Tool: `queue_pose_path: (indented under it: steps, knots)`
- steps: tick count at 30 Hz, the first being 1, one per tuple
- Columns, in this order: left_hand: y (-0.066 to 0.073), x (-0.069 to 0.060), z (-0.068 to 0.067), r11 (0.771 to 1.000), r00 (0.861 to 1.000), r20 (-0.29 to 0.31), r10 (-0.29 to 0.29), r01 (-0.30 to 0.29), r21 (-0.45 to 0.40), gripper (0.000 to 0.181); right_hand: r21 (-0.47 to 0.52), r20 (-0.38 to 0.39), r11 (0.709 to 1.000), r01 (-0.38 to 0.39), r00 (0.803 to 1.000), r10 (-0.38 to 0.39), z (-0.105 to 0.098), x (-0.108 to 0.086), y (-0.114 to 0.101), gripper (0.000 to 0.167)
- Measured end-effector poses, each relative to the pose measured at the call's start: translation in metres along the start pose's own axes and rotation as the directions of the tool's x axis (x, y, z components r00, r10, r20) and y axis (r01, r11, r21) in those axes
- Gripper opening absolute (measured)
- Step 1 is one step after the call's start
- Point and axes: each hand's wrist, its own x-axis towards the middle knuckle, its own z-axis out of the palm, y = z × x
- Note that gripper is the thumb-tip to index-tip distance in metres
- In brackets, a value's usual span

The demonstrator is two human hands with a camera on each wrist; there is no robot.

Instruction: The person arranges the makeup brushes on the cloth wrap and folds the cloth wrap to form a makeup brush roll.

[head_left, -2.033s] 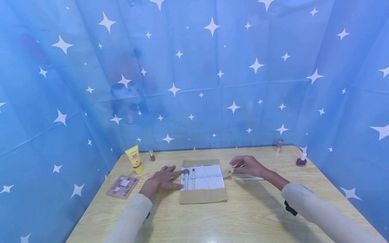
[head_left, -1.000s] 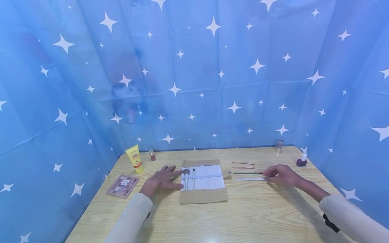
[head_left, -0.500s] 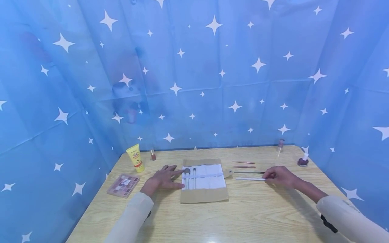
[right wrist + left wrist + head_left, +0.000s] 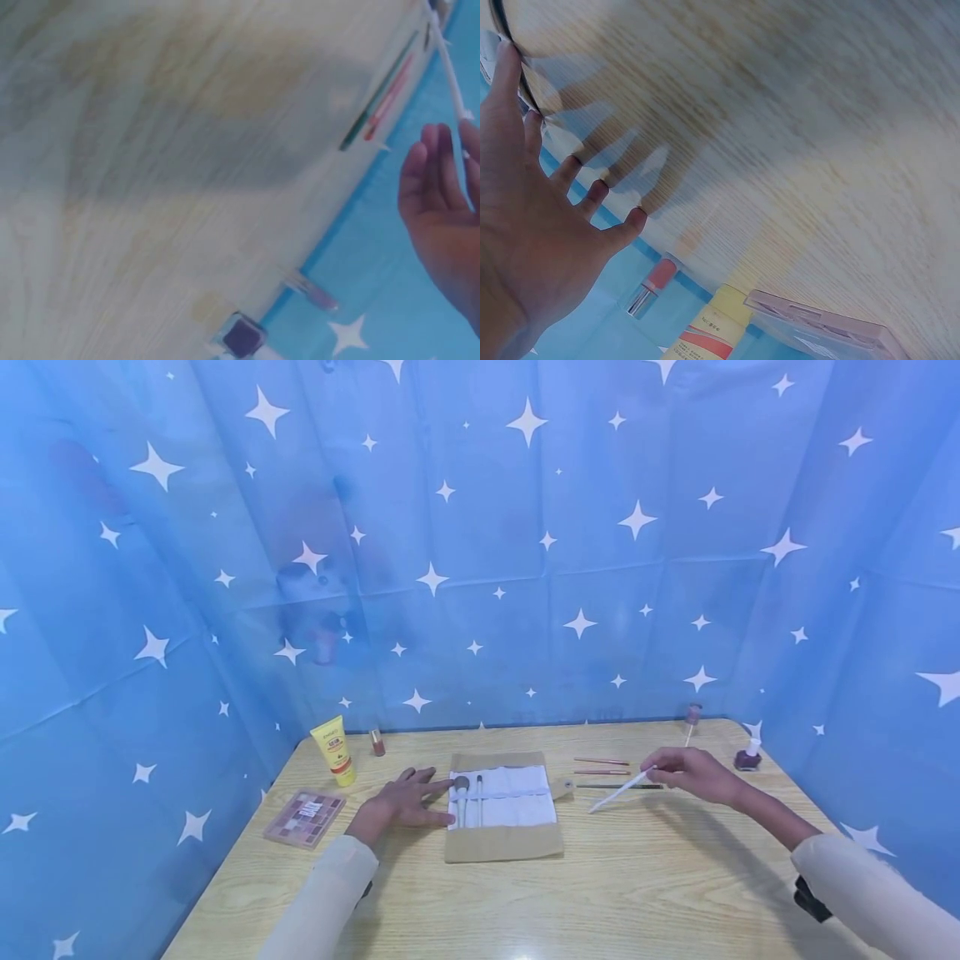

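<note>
An unrolled tan brush roll [image 4: 504, 847] with a white lining lies mid-table. Tucked into its left side are a large-headed makeup brush [image 4: 461, 806] and a thinner brush [image 4: 479, 806]. My left hand [image 4: 402, 800], fingers spread, rests at the roll's left edge; the left wrist view shows those fingers [image 4: 592, 201] extended. To the right of the roll, my right hand [image 4: 693, 775] pinches one end of a slim white stick [image 4: 617, 793], tilted with its far end low. Under it lies a dark thin stick [image 4: 592, 787]. Two pinkish sticks [image 4: 602, 772] lie just behind.
On the left stand a yellow tube [image 4: 334, 756] and a small red bottle [image 4: 377, 743], with an eyeshadow palette [image 4: 304, 819] in front. A dark purple bottle [image 4: 747, 760] and a small mauve item [image 4: 692, 717] are at the back right. A starry blue curtain [image 4: 480, 568] surrounds the table.
My right hand went from near the roll's tab out to the right, took the white stick by its right end and lifted it at a tilt. The left hand has stayed put.
</note>
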Motion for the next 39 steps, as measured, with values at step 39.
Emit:
queue_pose_path:
  steps: [39]
  knots:
    - [-0.004, 0.004, 0.005, 1.0, 1.0, 0.005, -0.021, 0.021, 0.006, 0.082, 0.232, -0.144, 0.971, -0.059, 0.985, 0.094, 0.031, 0.089, -0.061, 0.03]
